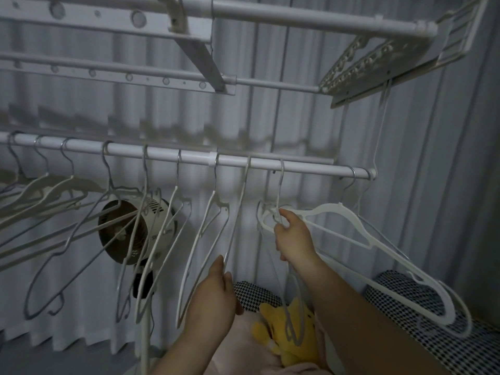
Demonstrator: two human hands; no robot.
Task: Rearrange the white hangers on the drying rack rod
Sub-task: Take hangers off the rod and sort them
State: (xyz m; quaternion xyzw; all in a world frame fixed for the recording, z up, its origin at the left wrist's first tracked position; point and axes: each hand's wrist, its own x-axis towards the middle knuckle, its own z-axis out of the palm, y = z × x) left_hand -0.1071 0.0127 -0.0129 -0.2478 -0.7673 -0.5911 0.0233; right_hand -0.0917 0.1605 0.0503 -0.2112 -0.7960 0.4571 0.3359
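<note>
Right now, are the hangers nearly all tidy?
About halfway, I think. Done: the hangers on the left sit spaced along the rod. In hand: the left hand pinches a thin hanger low down, and the right hand grips the next hanger near its neck. Left: the thick white hanger and another bunch together at the rod's right end.

A white rod [311, 169] is seen running level across the drying rack. A row of white hangers [198, 236] is hooked over it, spaced apart, and a broader plastic hanger [351, 231] is hung near its right end.
</note>
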